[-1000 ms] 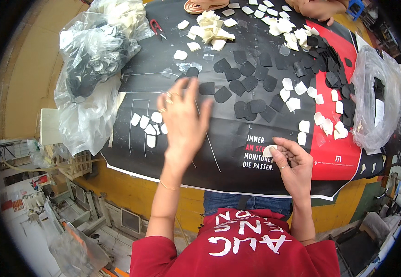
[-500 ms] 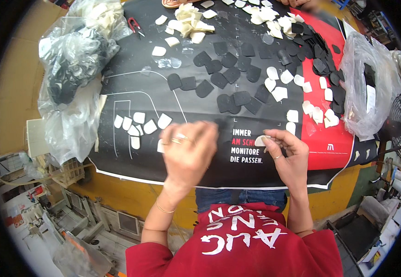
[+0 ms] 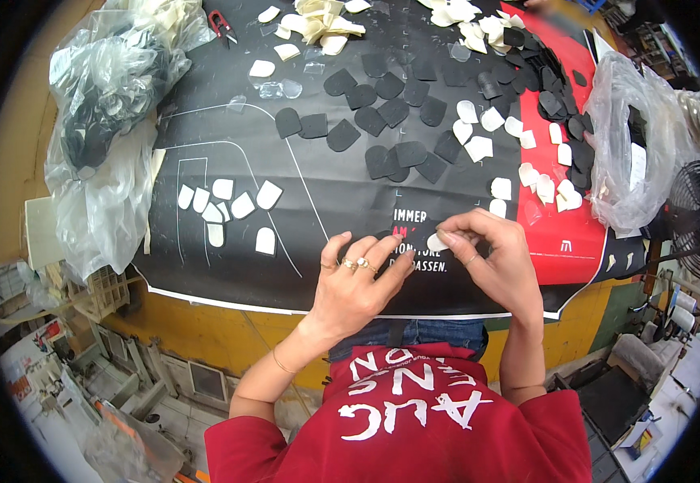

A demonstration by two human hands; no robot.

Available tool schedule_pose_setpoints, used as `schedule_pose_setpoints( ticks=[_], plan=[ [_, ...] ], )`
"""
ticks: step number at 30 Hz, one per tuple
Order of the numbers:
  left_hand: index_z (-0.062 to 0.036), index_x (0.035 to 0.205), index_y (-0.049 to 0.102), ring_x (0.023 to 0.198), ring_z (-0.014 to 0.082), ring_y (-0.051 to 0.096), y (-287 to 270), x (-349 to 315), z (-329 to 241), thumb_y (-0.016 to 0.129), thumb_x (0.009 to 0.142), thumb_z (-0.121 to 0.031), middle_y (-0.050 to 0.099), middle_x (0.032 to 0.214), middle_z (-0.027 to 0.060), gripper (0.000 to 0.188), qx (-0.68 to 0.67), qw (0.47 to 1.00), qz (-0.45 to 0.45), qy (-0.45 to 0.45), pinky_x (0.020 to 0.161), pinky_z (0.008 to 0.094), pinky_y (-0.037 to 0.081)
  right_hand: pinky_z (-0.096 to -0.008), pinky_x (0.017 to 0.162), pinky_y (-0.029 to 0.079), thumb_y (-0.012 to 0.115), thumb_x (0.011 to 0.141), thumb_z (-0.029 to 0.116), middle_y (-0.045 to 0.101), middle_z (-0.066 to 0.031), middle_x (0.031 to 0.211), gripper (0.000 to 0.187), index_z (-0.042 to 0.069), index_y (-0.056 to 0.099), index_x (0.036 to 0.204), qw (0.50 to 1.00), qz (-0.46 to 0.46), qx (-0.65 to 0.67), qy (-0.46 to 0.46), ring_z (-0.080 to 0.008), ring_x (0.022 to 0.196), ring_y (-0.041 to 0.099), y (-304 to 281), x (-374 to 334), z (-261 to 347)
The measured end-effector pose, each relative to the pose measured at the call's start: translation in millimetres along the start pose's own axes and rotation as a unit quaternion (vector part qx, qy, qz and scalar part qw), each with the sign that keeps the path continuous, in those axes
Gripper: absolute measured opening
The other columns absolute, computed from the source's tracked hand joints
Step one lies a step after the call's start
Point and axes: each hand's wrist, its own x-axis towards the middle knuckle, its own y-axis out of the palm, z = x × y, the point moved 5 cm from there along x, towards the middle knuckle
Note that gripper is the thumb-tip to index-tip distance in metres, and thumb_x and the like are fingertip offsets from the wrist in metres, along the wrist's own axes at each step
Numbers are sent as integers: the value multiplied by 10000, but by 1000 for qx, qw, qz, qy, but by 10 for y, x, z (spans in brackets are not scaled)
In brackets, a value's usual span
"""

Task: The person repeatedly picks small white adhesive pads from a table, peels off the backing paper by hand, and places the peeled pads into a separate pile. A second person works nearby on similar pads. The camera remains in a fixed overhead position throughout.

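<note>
My right hand (image 3: 491,253) pinches a small off-white pad (image 3: 437,241), rounded at one end, between thumb and fingertips over the printed lettering on the black mat (image 3: 342,201). Close by on its left is my left hand (image 3: 362,278), palm down, its fingers bent and apart. I make out nothing held in it. A single white pad (image 3: 265,240) lies left of that hand. Beyond it, several more white pads (image 3: 242,204) form a loose group, some overlapping. Black pads (image 3: 343,135) of similar shape are scattered across the middle of the mat.
White pads (image 3: 479,148) and a heap of black pads (image 3: 555,103) lie at the right, partly on a red strip (image 3: 563,233). Cream pads (image 3: 326,22) are piled at the back. Red-handled snips (image 3: 221,27) lie near a filled plastic bag (image 3: 112,105). Another plastic bag (image 3: 632,145) is at the right edge.
My left hand has moved right, toward my right hand, leaving a white pad on the mat beside the left group. My right hand still pinches its pad. The whole view has shifted slightly.
</note>
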Motion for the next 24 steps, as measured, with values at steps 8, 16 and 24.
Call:
schedule_pose_setpoints(
  ticks=[8, 16, 24],
  plan=[
    [-189, 1069, 728, 988, 172, 592, 66, -25, -37, 804, 765, -206, 634, 1129, 2, 313, 5, 1000, 5, -17, 1029, 424, 325, -300, 618, 489, 686, 904, 54, 669, -117, 814, 117, -48, 684, 960, 994, 89, -42, -38, -184, 647, 616, 113, 219, 95],
    [-175, 1055, 730, 984, 174, 587, 71, -13, -43, 808, 760, -204, 631, 1121, 2, 307, 1, 1000, 5, -19, 1029, 426, 328, -304, 617, 494, 675, 912, 51, 669, -124, 818, 116, -56, 676, 957, 994, 87, -59, -40, -193, 652, 624, 136, 205, 79],
    [-172, 1057, 732, 994, 178, 584, 65, -11, -50, 803, 765, -201, 626, 1123, 2, 302, 2, 1000, 9, -21, 1035, 429, 323, -316, 606, 484, 673, 915, 49, 664, -131, 818, 114, -59, 674, 953, 995, 77, -51, -42, -198, 645, 611, 144, 202, 71]
  ],
)
